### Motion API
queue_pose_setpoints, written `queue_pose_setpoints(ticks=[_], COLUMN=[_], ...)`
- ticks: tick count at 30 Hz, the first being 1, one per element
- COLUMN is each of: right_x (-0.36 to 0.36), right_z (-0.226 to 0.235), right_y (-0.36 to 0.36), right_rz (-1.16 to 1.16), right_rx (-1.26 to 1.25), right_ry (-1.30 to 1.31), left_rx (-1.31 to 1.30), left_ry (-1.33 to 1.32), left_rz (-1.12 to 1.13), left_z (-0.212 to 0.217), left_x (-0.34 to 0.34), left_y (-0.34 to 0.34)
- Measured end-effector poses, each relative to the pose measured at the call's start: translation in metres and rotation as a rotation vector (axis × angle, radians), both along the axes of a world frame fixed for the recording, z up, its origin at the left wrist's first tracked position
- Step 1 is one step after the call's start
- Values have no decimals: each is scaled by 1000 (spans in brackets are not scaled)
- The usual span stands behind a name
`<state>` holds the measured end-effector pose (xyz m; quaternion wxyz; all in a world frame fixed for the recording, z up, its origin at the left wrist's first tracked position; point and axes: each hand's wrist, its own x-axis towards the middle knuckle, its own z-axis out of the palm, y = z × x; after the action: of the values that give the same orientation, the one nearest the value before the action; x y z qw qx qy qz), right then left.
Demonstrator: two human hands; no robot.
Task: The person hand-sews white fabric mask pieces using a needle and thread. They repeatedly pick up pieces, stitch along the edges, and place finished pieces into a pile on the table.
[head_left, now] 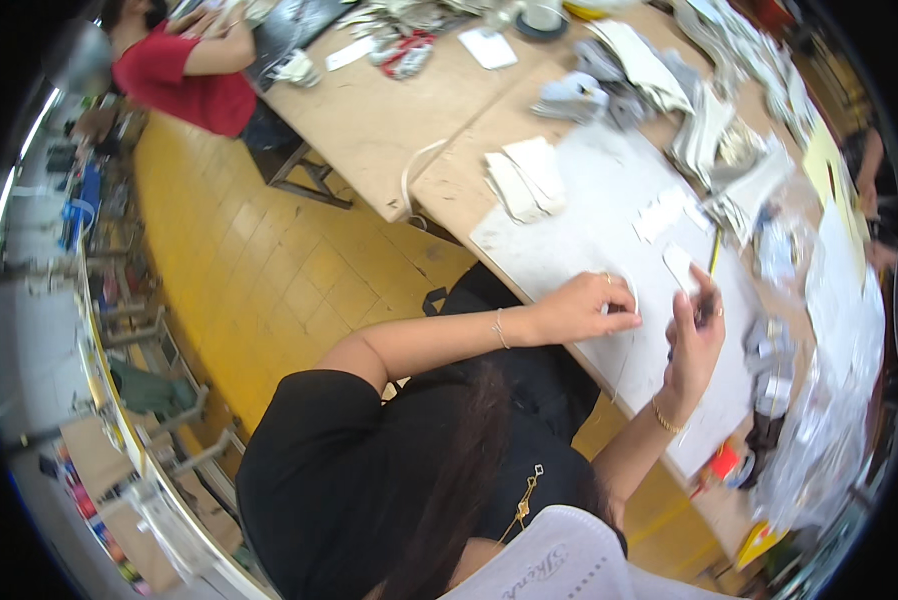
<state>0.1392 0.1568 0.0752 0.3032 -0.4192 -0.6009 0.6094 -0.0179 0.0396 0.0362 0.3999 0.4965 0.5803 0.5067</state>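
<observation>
On white board [609,215], left hand [581,308] fingers pinching one strip [633,300], right hand [696,335] clamping one pencil [711,268]

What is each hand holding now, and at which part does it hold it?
The left hand pinches a thin white strip at its curved end. The right hand grips a dark tool; the exact spot is hidden.

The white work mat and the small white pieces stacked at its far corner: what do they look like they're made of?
The white mat looks like a stiff, matte board or plastic sheet: flat, straight-edged, scuffed grey. The stacked pieces look like thin fabric or soft sheet, matte, with slightly curling edges; which of the two isn't clear. The left hand presses a thin pale strip to the mat; the right hand grips a dark tool.
</observation>
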Motion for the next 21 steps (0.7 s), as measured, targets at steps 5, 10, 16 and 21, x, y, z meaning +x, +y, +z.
queue_pose_setpoints(ticks=[5, 10, 16, 21], right_x=[15, 10, 34, 73], right_z=[-27, -32, -26, -12], right_y=[-20, -31, -23, -9], right_rz=[215, 107, 6, 172], right_rx=[-87, 36, -46, -177], right_ry=[-76, 46, 263, 586], left_rx=[-24, -111, 222, 266], left_ry=[42, 75, 696, 1045], left_rz=[-40, -95, -97, -201], left_z=[9, 7, -21, -47], left_x=[-2, 0, -19, -40], left_y=[-2, -2, -21, -48])
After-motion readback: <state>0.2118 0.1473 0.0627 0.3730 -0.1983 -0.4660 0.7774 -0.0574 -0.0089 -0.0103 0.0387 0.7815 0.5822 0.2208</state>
